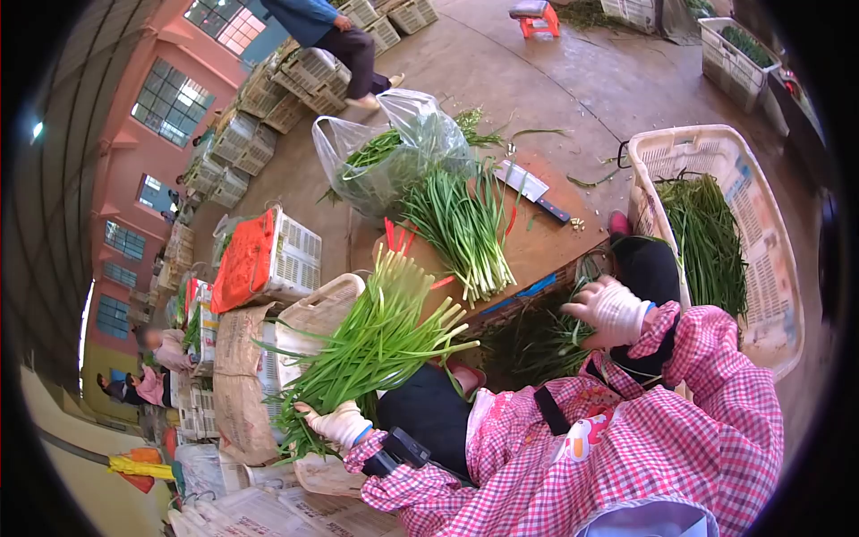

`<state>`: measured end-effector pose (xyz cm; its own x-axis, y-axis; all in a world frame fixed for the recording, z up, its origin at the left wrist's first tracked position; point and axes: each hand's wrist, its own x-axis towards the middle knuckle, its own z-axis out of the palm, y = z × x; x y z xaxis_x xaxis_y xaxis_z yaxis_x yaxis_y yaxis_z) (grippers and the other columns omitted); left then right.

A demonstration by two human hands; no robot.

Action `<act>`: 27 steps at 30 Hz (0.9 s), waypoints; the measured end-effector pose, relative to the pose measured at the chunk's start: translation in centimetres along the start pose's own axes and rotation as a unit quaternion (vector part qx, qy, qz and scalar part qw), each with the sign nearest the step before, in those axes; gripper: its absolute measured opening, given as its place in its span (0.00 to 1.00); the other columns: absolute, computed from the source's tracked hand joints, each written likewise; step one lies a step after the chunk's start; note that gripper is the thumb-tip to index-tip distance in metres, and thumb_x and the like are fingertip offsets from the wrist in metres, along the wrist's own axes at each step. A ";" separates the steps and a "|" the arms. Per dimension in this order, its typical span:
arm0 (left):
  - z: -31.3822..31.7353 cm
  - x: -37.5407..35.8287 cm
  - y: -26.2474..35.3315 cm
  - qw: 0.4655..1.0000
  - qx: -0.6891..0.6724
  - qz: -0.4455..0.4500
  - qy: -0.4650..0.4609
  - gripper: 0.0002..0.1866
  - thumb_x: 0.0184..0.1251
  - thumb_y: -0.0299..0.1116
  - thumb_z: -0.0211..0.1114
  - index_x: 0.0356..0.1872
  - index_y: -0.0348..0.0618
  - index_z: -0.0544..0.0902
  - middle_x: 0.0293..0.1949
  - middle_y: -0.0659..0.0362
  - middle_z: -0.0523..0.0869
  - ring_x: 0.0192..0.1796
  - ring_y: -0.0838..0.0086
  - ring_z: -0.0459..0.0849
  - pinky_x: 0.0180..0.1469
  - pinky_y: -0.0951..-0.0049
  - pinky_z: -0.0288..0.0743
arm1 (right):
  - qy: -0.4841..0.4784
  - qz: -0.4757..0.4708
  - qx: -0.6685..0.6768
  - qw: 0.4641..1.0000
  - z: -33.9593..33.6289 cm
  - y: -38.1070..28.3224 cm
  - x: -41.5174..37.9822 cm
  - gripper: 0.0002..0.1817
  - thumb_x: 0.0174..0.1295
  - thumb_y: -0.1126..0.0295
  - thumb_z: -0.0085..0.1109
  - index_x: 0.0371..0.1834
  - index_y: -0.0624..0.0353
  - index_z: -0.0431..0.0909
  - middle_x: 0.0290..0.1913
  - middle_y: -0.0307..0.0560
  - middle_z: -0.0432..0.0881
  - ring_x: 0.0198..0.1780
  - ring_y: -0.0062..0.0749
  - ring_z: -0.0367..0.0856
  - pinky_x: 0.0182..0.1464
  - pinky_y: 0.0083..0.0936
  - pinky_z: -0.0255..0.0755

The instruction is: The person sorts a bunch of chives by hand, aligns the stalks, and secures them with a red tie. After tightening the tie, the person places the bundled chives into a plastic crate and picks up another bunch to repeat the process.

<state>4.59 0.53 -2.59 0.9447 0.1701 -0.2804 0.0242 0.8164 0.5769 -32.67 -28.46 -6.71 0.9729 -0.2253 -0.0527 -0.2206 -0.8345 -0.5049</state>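
Grips a loose chive bunch (pixel 385 331) by its leafy end in the closed left hand (pixel 338 424). Holds the right hand (pixel 610 309) empty, with digits spread, near dark greens (pixel 528 345). Shows a second chive bundle (pixel 461 228) on the bench (pixel 548 246), between a clear plastic bag (pixel 429 134) and a cleaver (pixel 523 182).

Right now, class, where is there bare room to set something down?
Bare floor lies between the person in blue and the red stool. The board has a small patch between the bunch and the knife. It is crowded around the plastic bag and the left hand's greens.
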 end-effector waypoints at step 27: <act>0.4 0.7 -0.3 0.998 0.048 -0.004 -0.040 0.30 0.50 0.48 0.71 0.51 0.38 0.78 0.54 0.52 0.79 0.55 0.59 0.76 0.61 0.57 0.68 | -0.158 0.080 0.020 0.984 2.5 -1.4 4.5 0.38 0.51 0.49 0.61 0.67 0.47 0.61 0.30 0.57 0.82 0.35 0.53 0.81 0.39 0.42 0.75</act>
<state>5.42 0.16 -2.64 0.9673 0.1158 -0.2254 0.0597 0.7603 0.6468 -27.79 -27.00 -8.42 0.9003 -0.1790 -0.3967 -0.3760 -0.7789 -0.5020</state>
